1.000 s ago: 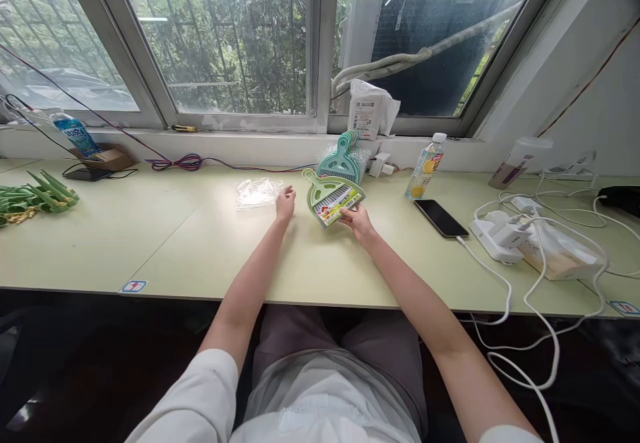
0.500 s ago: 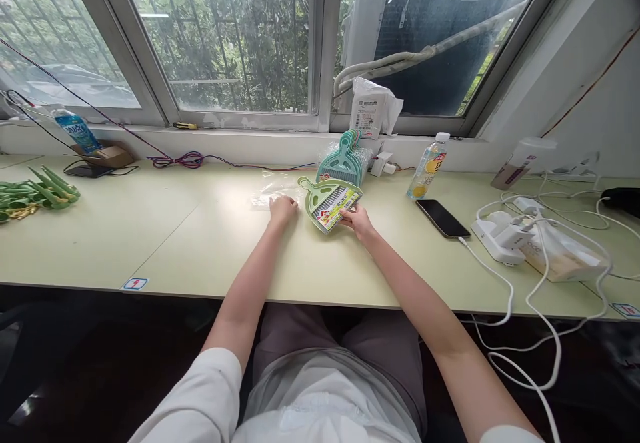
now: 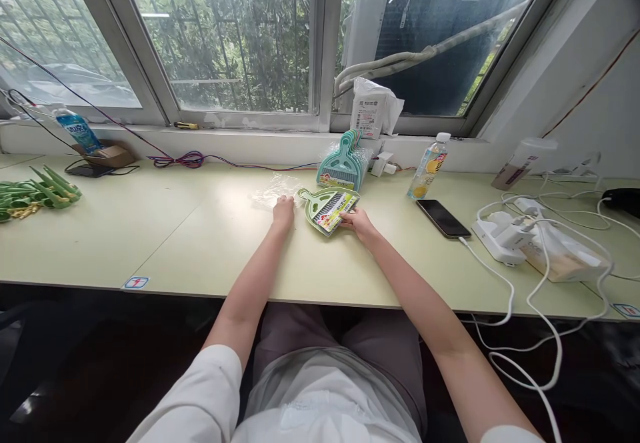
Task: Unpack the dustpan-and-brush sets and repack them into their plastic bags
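Note:
My right hand (image 3: pixel 357 221) grips the lower right edge of a light green dustpan (image 3: pixel 313 204), which has a small brush set in it and a yellow-green printed label. The dustpan's handle points up and to the left. To its left, my left hand (image 3: pixel 283 211) is closed on the near edge of a crumpled clear plastic bag (image 3: pixel 273 189); the fingertips are partly hidden. Just behind, a stack of teal dustpans (image 3: pixel 345 159) in clear wrap leans against the sill wall.
On the right are a drink bottle (image 3: pixel 429 166), a phone (image 3: pixel 443 219), a power strip (image 3: pixel 500 239) with tangled white cables and a tissue pack (image 3: pixel 570 256). Leafy greens (image 3: pixel 40 196) and a blue-labelled bottle (image 3: pixel 77 129) lie left. A white package (image 3: pixel 373 109) stands on the sill.
The dustpan's handle end has come down slightly toward me, and the dustpan lies lower. My left hand has shifted a little, and the plastic bag has bunched up beside it.

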The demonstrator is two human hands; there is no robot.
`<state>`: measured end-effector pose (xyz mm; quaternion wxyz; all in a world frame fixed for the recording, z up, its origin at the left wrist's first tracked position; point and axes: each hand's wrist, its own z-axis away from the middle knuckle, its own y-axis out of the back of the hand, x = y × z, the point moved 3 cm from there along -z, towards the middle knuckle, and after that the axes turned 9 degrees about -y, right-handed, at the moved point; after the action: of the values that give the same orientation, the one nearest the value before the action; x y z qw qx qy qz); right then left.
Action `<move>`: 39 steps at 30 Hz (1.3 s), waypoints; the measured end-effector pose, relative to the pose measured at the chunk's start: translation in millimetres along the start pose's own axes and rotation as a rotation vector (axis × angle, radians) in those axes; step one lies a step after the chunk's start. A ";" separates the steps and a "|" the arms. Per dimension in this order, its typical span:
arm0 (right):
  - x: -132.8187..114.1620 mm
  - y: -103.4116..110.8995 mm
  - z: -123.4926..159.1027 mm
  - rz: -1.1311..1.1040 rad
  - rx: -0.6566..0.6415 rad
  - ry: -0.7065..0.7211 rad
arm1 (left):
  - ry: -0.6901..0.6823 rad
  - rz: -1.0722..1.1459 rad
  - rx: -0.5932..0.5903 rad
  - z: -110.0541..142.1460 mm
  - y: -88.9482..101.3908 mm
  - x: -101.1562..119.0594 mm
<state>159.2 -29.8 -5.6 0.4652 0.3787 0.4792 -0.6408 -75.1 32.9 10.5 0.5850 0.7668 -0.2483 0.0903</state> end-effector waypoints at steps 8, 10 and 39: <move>0.4 0.4 -1.6 -0.034 0.032 0.025 | -0.152 0.278 0.262 -1.0 6.4 12.0; -0.5 0.2 -0.7 -0.036 0.033 0.041 | -0.209 0.377 0.282 -0.3 5.7 16.6; -10.1 -11.0 12.5 -0.143 -0.060 0.202 | 0.034 1.496 -0.007 -5.2 -7.1 39.8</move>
<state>151.0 -38.2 9.9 0.3785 0.3923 0.5683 -0.6163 -36.6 28.2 23.0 0.3736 0.3901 -0.6947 0.4750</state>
